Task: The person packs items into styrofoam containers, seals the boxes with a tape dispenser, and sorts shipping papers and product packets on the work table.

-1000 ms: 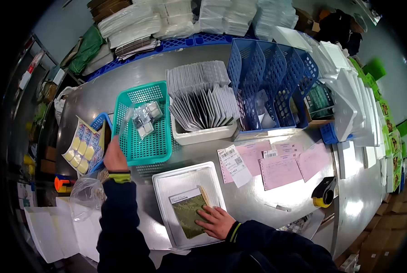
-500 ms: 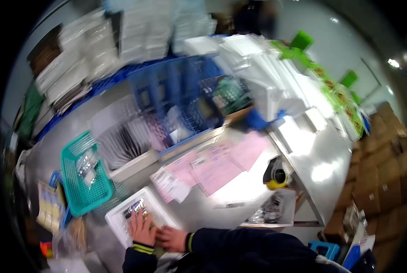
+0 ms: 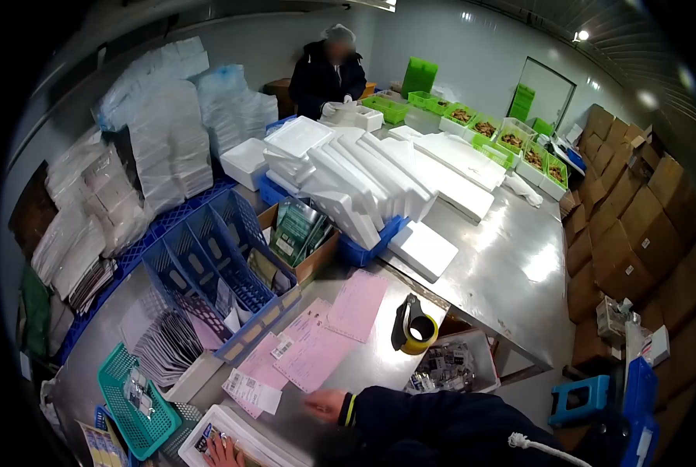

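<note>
My left hand [image 3: 223, 453] lies with fingers spread on packaged contents inside a white foam box [image 3: 274, 451] at the bottom edge. The hand covers part of those contents, so I cannot make out their kind. My right hand [image 3: 326, 405] hovers over the steel table, right of the box and just below the pink paper sheets [image 3: 313, 354]. Its fingers are blurred, and no object shows in it. Close by on its left is a white printed label slip [image 3: 252, 391]. A tape dispenser with yellow tape [image 3: 416, 331] stands farther right.
A green basket [image 3: 147, 416] and blue divided rack [image 3: 208, 272] stand left. White foam lids [image 3: 363, 175] are stacked ahead. A carton of small packets [image 3: 449, 366] sits below the table edge at right. A co-worker [image 3: 328, 78] stands at the far side.
My right hand has left the foam box and moved right, over the table. My left hand stays on the box contents. The view has tilted up, showing the co-worker.
</note>
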`<state>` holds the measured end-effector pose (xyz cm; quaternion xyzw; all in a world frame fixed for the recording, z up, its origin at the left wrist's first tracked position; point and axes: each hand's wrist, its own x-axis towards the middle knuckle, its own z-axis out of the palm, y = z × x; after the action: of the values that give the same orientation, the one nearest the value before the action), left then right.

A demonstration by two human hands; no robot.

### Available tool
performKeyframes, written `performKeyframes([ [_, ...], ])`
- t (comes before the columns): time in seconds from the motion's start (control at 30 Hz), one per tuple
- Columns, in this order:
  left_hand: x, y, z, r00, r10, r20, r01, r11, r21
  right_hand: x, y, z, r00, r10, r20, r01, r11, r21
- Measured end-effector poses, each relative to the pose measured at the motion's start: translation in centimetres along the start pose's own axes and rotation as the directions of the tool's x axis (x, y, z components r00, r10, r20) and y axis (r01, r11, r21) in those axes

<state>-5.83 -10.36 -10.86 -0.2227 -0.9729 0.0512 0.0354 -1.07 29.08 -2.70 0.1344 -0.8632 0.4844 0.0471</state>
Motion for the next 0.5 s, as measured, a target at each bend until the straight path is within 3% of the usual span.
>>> performKeyframes([
  [0.03, -0.2, -1.7, 3.7, 0.99, -0.139, 0.034, 0.133, 0.809, -0.572, 0.6, 2.2, -2.1, 0.979, 0.055, -0.195, -0.036, 0.994, 0.101],
  [0.07, 0.1, -2.3, 5.2, 0.965, -0.227, 0.134, 0.203, 0.312, -0.928, 1.6, 3.0, -5.0, 0.938, 0.173, -0.301, -0.146, 0.983, 0.113],
  [0.1, 0.6, -1.8, 4.0, 0.963, -0.237, 0.131, 0.204, 0.32, -0.925, 2.5, 4.6, -7.8, 0.89, 0.29, -0.352, -0.255, 0.956, 0.142],
  [0.13, 0.8, -1.6, 1.9, 0.989, -0.115, 0.093, 0.148, 0.799, -0.583, 4.2, 7.1, -11.0, 0.82, 0.149, -0.552, -0.162, 0.986, 0.025],
  [0.17, 1.5, -0.6, -2.1, 0.991, 0.005, 0.137, 0.001, 0.999, -0.045, 5.5, 8.3, -14.4, 0.788, 0.114, -0.604, -0.214, 0.972, -0.096],
  [0.2, 2.6, 3.2, -7.8, 0.97, -0.172, 0.171, 0.16, 0.984, 0.078, 7.1, 10.0, -17.5, 0.733, -0.008, -0.68, -0.186, 0.959, -0.212],
  [0.23, 3.0, 2.9, -6.7, 0.967, -0.188, 0.173, 0.174, 0.98, 0.095, 9.1, 11.9, -20.5, 0.637, -0.119, -0.762, -0.211, 0.923, -0.321],
  [0.3, 3.1, 1.8, -4.0, 0.981, -0.022, -0.194, 0.032, 0.998, 0.05, 12.2, 13.9, -24.6, 0.525, -0.098, -0.846, -0.366, 0.871, -0.328],
  [0.33, 4.6, 7.4, -11.2, 0.943, -0.165, -0.289, 0.078, 0.954, -0.291, 13.7, 14.7, -26.2, 0.514, -0.087, -0.854, -0.425, 0.838, -0.341],
  [0.37, 5.0, 9.9, -12.4, 0.94, -0.187, -0.285, 0.105, 0.955, -0.279, 14.9, 15.1, -27.3, 0.503, -0.079, -0.861, -0.48, 0.802, -0.354],
  [0.43, 5.5, 13.0, -13.1, 0.954, -0.277, -0.114, 0.115, 0.692, -0.713, 16.5, 15.1, -28.3, 0.543, 0.011, -0.839, -0.581, 0.727, -0.367],
  [0.5, 5.0, 16.4, -14.6, 0.957, -0.291, 0.01, 0.167, 0.52, -0.838, 17.3, 15.8, -29.2, 0.579, -0.031, -0.815, -0.539, 0.735, -0.411],
])
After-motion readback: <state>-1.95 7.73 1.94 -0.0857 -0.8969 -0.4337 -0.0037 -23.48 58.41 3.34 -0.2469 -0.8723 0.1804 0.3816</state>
